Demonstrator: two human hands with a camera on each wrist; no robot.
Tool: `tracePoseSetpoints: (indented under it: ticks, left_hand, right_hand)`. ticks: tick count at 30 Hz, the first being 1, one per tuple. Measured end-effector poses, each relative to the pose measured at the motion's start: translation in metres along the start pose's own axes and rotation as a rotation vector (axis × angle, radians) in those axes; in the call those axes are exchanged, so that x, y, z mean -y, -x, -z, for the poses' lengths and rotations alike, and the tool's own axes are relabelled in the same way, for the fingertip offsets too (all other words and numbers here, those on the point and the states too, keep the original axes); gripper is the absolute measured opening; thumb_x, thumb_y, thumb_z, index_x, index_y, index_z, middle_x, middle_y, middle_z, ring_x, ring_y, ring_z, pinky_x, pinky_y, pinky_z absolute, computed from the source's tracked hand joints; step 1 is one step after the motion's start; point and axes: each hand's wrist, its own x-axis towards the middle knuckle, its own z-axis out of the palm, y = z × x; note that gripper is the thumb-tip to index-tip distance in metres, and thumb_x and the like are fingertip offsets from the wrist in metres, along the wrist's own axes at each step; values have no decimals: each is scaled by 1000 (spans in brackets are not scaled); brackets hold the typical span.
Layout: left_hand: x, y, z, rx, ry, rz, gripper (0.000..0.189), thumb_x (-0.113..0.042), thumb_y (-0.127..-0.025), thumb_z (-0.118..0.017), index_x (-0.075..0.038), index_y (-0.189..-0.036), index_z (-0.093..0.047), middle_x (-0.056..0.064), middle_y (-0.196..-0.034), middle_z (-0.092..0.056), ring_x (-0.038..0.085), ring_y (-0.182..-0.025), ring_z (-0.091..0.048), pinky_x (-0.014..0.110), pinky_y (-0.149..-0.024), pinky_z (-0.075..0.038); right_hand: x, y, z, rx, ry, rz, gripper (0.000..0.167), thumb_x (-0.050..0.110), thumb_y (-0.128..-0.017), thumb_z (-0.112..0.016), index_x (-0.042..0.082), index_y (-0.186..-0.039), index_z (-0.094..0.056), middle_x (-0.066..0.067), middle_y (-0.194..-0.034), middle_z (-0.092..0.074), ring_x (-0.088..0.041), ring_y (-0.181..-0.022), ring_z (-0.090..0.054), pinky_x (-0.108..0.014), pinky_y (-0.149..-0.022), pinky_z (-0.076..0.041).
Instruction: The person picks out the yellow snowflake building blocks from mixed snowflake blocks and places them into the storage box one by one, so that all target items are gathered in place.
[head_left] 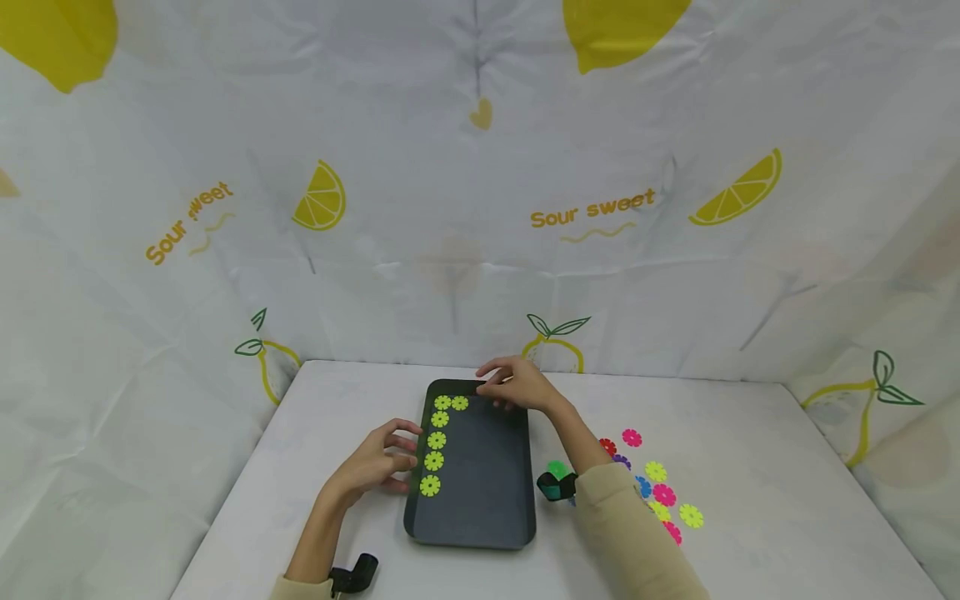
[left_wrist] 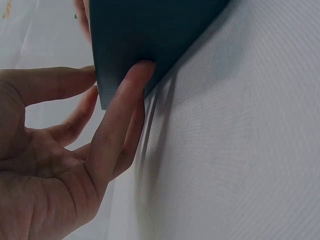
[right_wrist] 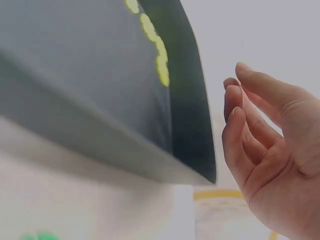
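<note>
A dark rectangular tray (head_left: 480, 483) lies on the white table. Along its left side and far left corner, several yellow-green flower-shaped pieces (head_left: 437, 440) form a bent row. My left hand (head_left: 375, 462) is at the tray's left edge; in the left wrist view its fingertips (left_wrist: 145, 67) touch the outer wall with the fingers loosely extended. Over the far right corner of the tray hovers my right hand (head_left: 517, 385). Its relaxed, bent fingers (right_wrist: 234, 130) show no piece between them in the right wrist view, and a gap separates them from the rim.
Right of the tray, loose flower pieces in pink (head_left: 664, 495), yellow (head_left: 692, 516), blue, red, purple and green lie scattered, some hidden by the right forearm. A black strap end (head_left: 557, 487) hangs by the right sleeve. A lemon-printed white curtain (head_left: 450, 275) stands behind the table.
</note>
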Motion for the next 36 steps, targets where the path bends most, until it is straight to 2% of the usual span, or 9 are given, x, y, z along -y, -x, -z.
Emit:
tracePoseSetpoints:
  ticks: [5, 7, 11, 16, 23, 32, 36]
  left_hand:
    - [-1, 0, 0, -1, -5, 2, 58, -4, -93, -72, -5, -147, -54, 24, -130, -63, 27, -99, -70, 42, -70, -68]
    - [-1, 0, 0, -4, -7, 1, 58, -4, -93, -72, -5, -147, -54, 24, -131, -63, 27, -99, -71, 42, -70, -68]
    - [-2, 0, 0, -7, -7, 1, 58, -4, -92, -72, -6, -147, -54, 25, -131, -63, 27, -99, -71, 42, -70, -68]
    - [-2, 0, -1, 1, -2, 5, 58, -4, -92, -72, -6, -147, -54, 24, -131, -63, 27, -99, -71, 41, -70, -68]
    - [-2, 0, -1, 0, -2, 7, 57, -4, -93, -72, -6, -147, -54, 24, -130, -63, 26, -97, -71, 41, -70, -68]
    - [-1, 0, -1, 0, 1, 6, 58, -5, -93, -72, -6, -147, -54, 23, -129, -63, 26, -97, -70, 42, -70, -68]
    - [0, 0, 0, 4, 4, 3, 58, -5, -93, -72, -5, -148, -53, 23, -129, -63, 26, -96, -70, 43, -71, -68]
  right_hand:
    - [0, 11, 18, -44, 15, 4, 36, 22, -98, -80, 6, -131, -74, -22, -106, -82, -31, -74, -77, -40, -64, -65]
    - [0, 16, 26, -53, 25, 19, 36, 21, -98, -80, 4, -130, -74, -26, -108, -81, -39, -76, -77, -45, -64, -66]
    - [-2, 28, 42, -56, 43, 42, 36, 20, -99, -79, 0, -129, -73, -32, -109, -78, -46, -78, -75, -41, -61, -65]
    - [-10, 46, 65, -68, 71, 34, 37, 20, -100, -78, -3, -129, -72, -28, -109, -79, -47, -80, -75, -32, -60, -64]
    - [-22, 79, 94, -78, 119, -23, 40, 21, -102, -76, -5, -132, -70, -26, -113, -79, -44, -80, -76, -32, -62, -65]
    - [-27, 118, 112, -35, 159, -74, 39, 21, -102, -76, -3, -132, -70, -23, -114, -78, -35, -80, -77, -29, -64, -65]
    - [-35, 134, 117, -3, 176, -97, 40, 22, -101, -77, -4, -130, -70, -20, -113, -78, -36, -83, -78, -36, -69, -68]
